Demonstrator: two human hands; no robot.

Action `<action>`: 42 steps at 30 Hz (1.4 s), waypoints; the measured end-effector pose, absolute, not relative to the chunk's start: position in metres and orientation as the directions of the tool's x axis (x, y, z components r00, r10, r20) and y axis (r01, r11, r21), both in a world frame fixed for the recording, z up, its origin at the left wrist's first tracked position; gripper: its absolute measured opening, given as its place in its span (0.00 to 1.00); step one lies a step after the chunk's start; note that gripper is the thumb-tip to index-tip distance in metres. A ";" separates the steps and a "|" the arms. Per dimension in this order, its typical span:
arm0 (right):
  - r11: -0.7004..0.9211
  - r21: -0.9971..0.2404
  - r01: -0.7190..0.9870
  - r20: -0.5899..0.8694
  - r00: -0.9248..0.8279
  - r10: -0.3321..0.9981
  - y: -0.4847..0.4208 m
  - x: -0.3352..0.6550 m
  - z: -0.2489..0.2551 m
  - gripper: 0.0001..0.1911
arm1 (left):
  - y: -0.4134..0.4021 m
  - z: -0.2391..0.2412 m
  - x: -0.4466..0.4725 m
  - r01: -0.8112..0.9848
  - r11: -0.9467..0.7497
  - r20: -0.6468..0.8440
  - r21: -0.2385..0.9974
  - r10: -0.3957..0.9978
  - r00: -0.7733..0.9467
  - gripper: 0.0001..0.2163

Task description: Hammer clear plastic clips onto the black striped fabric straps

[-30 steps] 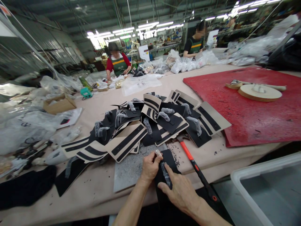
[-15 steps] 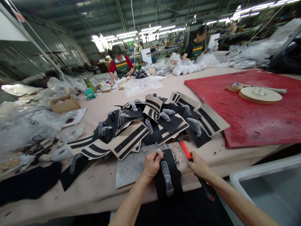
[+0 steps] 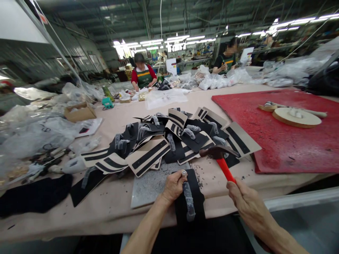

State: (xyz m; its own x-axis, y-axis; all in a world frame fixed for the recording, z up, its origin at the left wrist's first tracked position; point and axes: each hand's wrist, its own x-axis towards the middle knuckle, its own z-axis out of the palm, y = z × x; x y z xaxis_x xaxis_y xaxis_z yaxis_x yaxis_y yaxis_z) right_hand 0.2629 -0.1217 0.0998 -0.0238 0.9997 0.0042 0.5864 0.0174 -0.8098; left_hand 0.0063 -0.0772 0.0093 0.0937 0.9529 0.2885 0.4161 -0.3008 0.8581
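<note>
My left hand [image 3: 173,186] pinches a short metal punch [image 3: 184,173] upright at the far end of a black panel [image 3: 196,192]; its lower tip is hidden by my fingers. A plastic-wrapped handle [image 3: 189,203] runs along the panel, which lies partly on a grey slab [image 3: 141,192] and hangs toward me over the table edge. To the right, my right hand [image 3: 245,195] grips a claw hammer [image 3: 225,168] by its red-and-black handle. The hammer head is raised, above and to the right of the punch.
Beyond the slab lies a heap of black and beige panels [image 3: 148,155] with wrapped handles. A red mat [image 3: 286,148] with a tape roll [image 3: 296,116] is at right, above a plastic bin [image 3: 299,201]. Plastic bags [image 3: 53,134] crowd the left. Two co-workers sit across the table.
My right hand has lifted the hammer up from the table, moving right. My left hand still holds the punch at the panel's far end. The view has shifted slightly.
</note>
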 end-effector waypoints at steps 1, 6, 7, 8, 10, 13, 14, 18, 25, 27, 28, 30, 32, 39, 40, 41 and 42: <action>0.137 -0.746 0.652 0.120 -0.070 0.990 -0.119 0.259 0.107 0.21 | -0.077 0.010 0.006 0.416 -0.306 0.295 0.857 0.951 0.092 0.10; 0.406 -0.400 0.822 0.070 -0.414 0.907 -0.102 0.241 0.122 0.16 | -0.076 0.008 0.007 0.463 -0.316 0.307 0.828 0.947 0.098 0.09; 0.424 -0.369 0.827 0.024 -0.447 0.894 -0.099 0.240 0.127 0.15 | -0.076 0.007 0.007 0.469 -0.316 0.306 0.825 0.947 0.099 0.08; 0.436 -0.364 0.823 0.018 -0.461 0.887 -0.097 0.239 0.135 0.15 | -0.076 0.006 0.007 0.468 -0.316 0.305 0.825 0.947 0.101 0.09; 0.449 -0.430 0.783 0.141 -0.434 0.890 -0.095 0.238 0.155 0.16 | -0.076 0.006 0.006 0.445 -0.317 0.302 0.838 0.947 0.107 0.09; 0.426 -0.600 0.678 0.402 -0.206 0.892 -0.098 0.236 0.174 0.18 | -0.077 0.007 0.006 0.418 -0.320 0.299 0.850 0.947 0.117 0.09; 0.419 -0.623 0.661 0.430 -0.157 0.889 -0.100 0.235 0.171 0.18 | -0.077 0.007 0.006 0.418 -0.319 0.298 0.851 0.947 0.117 0.09; 0.385 -0.455 0.803 0.125 -0.371 0.920 -0.106 0.240 0.133 0.18 | -0.077 0.005 0.006 0.481 -0.305 0.283 0.822 0.952 0.119 0.08; 0.245 -0.480 0.842 -0.080 -0.320 0.944 -0.085 0.267 0.099 0.19 | -0.077 0.004 0.007 0.467 -0.306 0.287 0.830 0.951 0.114 0.09; 0.135 -0.543 0.829 -0.156 -0.258 0.953 -0.074 0.274 0.079 0.20 | -0.077 0.006 0.007 0.449 -0.305 0.285 0.840 0.952 0.114 0.09; 0.079 -0.545 0.835 -0.196 -0.219 0.956 -0.069 0.278 0.067 0.21 | -0.077 0.007 0.007 0.445 -0.304 0.284 0.842 0.952 0.113 0.09; -0.009 -0.507 0.862 -0.236 -0.129 0.963 -0.060 0.282 0.046 0.20 | -0.077 0.007 0.008 0.443 -0.302 0.282 0.844 0.953 0.112 0.09; -0.028 -0.460 0.887 -0.197 -0.072 0.978 -0.056 0.279 0.036 0.17 | -0.077 0.007 0.007 0.445 -0.295 0.276 0.846 0.955 0.107 0.09; 0.236 -0.537 0.810 -0.080 -0.328 0.941 -0.116 0.185 0.049 0.22 | -0.078 0.006 0.007 0.438 -0.274 0.269 0.856 0.960 0.076 0.09; 0.216 -0.502 0.837 -0.163 -0.336 0.928 -0.127 0.169 0.046 0.24 | -0.077 0.006 0.007 0.427 -0.262 0.262 0.866 0.963 0.060 0.07; 0.187 -0.456 0.870 -0.243 -0.324 0.914 -0.136 0.156 0.040 0.26 | -0.076 0.005 0.006 0.405 -0.232 0.246 0.885 0.969 0.018 0.06; 0.157 -0.419 0.894 -0.293 -0.297 0.909 -0.143 0.148 0.035 0.27 | -0.074 0.003 0.005 0.360 -0.181 0.214 0.915 0.975 -0.055 0.05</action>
State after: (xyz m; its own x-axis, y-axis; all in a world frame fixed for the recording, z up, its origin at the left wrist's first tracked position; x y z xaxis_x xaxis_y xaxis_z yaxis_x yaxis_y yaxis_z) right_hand 0.1479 -0.1429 0.0350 -0.2971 0.9087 -0.2932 0.8943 0.1572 -0.4190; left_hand 0.0046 -0.0740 0.0034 -0.0555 0.9752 0.2143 0.3599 -0.1807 0.9153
